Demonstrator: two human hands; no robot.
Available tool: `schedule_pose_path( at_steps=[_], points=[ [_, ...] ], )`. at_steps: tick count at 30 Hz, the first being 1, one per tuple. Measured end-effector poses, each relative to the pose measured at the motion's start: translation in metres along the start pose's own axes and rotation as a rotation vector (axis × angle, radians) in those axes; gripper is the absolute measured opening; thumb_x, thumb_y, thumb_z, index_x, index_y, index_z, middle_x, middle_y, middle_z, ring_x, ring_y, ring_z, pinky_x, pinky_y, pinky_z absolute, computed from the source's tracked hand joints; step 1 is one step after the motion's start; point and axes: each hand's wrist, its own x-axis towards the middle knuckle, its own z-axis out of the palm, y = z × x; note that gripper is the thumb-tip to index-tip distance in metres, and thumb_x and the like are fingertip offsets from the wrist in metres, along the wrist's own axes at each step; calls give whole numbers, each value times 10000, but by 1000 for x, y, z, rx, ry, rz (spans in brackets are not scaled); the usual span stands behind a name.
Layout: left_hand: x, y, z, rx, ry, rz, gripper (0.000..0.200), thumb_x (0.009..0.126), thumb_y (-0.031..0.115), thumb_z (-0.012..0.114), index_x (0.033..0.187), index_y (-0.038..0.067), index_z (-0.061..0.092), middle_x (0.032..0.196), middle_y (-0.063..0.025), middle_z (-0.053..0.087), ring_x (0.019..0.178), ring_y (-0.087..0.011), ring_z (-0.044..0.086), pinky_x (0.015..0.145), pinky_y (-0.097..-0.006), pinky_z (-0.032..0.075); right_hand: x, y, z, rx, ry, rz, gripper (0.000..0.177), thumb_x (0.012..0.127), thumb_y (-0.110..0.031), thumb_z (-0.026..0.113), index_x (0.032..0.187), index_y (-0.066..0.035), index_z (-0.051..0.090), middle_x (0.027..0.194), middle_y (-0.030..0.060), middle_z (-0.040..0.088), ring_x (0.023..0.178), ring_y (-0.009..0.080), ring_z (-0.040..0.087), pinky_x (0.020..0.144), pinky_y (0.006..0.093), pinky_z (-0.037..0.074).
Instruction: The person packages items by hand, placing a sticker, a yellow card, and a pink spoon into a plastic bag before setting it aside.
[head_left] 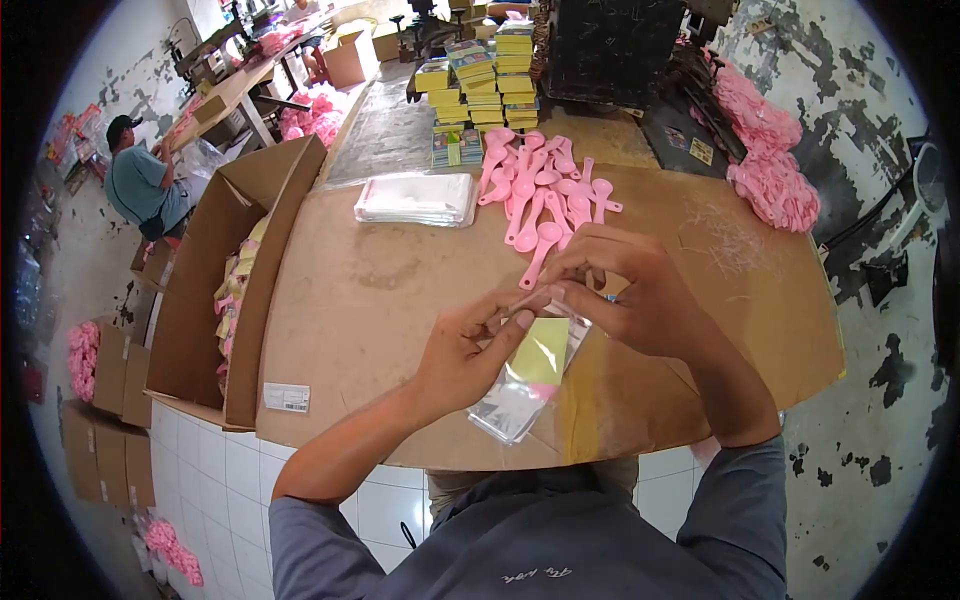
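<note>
A clear plastic bag (505,412) hangs from my fingers over the near part of the cardboard-covered table. Inside it shows a pale yellow card (538,352), with a bit of pink at the card's lower edge. My left hand (462,352) pinches the bag's upper edge between thumb and fingers. At the same top edge, my right hand (622,290) is closed with its fingertips close to the left ones. Just beyond the hands lies a heap of pink plastic spoons (548,235).
A stack of clear bags (415,200) lies left of the spoons. Behind stand piles of printed yellow cards (480,90). An open carton (290,185) holding packed pieces borders the table's left. Pink bundles (775,190) lie at right. Another person (145,180) sits far left.
</note>
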Motion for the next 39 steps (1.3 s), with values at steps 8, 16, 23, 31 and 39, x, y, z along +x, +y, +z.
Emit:
schedule_pose_path(
  at_steps=[8,16,23,31,39],
  points=[
    [5,-4,-1,-33,79,-59,287,1030,21,567,1308,-44,594,1112,-84,732,990,-103,677,869,-238,533,-3,15,20,-443,298,-398,199,819,-48,747,1005,-66,680,1028,87,635,954,258,632,817,394,489],
    [0,-4,4,429,155,156,410,980,46,633,1375,-26,552,817,-128,746,632,-71,644,535,-269,506,2,18,45,-827,159,-535,245,759,-201,666,942,-38,657,1011,81,606,1039,252,590,850,372,442],
    [-1,4,0,479,24,-25,414,997,42,618,1394,-48,543,983,-136,759,876,-125,720,741,-279,595,16,39,24,-613,216,-279,126,811,-119,649,863,-51,557,879,94,528,884,254,556,797,380,452],
    [8,-6,-11,-151,99,-150,352,1016,30,591,1363,-22,583,1075,-93,746,979,-85,680,835,-221,529,-75,93,-125,454,63,549,101,1002,-112,545,1072,-44,571,746,43,595,746,135,622,728,305,504],
    [10,-11,-16,-88,111,-250,390,1003,15,607,1386,-26,554,1103,-105,737,995,-86,671,857,-221,536,-135,166,-151,-1386,241,345,464,884,89,534,1321,-53,599,1269,136,626,1220,292,580,1040,409,432]
  ],
)
